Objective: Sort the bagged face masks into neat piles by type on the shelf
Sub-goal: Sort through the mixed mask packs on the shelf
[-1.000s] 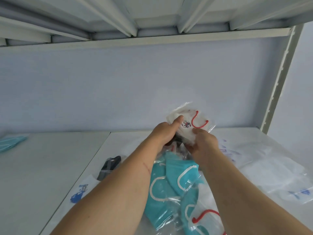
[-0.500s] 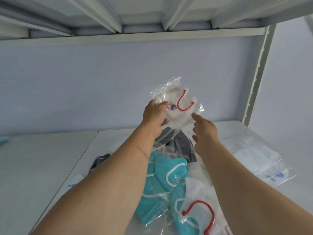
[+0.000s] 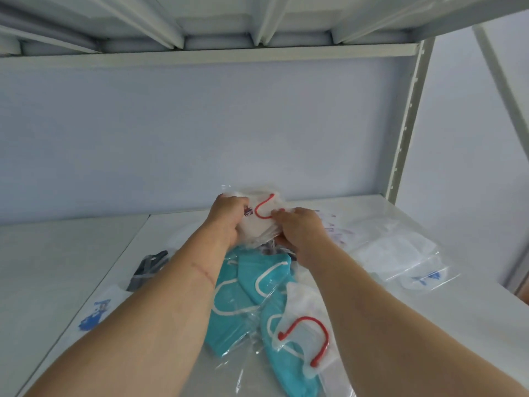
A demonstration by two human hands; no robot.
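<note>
A bagged white mask with a red ear loop (image 3: pixel 262 217) is held low over the shelf (image 3: pixel 71 253), above the heap. My left hand (image 3: pixel 227 217) grips its left side and my right hand (image 3: pixel 300 230) grips its right side. Below my hands lie bagged teal masks with white loops (image 3: pixel 252 285). Another bagged white mask with a red loop (image 3: pixel 303 325) lies on the teal ones, nearer to me. A dark grey mask shows a little between my wrists.
A bagged dark grey mask (image 3: pixel 147 269) lies to the left, with a blue-printed bag (image 3: pixel 93 315) nearer the front edge. Bagged white masks (image 3: pixel 398 247) spread out on the right. The shelf's upright post (image 3: pixel 405 124) stands at the back right, and an upper shelf hangs overhead.
The white mask with the red loop has come down from head height towards the heap. My right hand, apart from it half a second ago, now grips it again.
</note>
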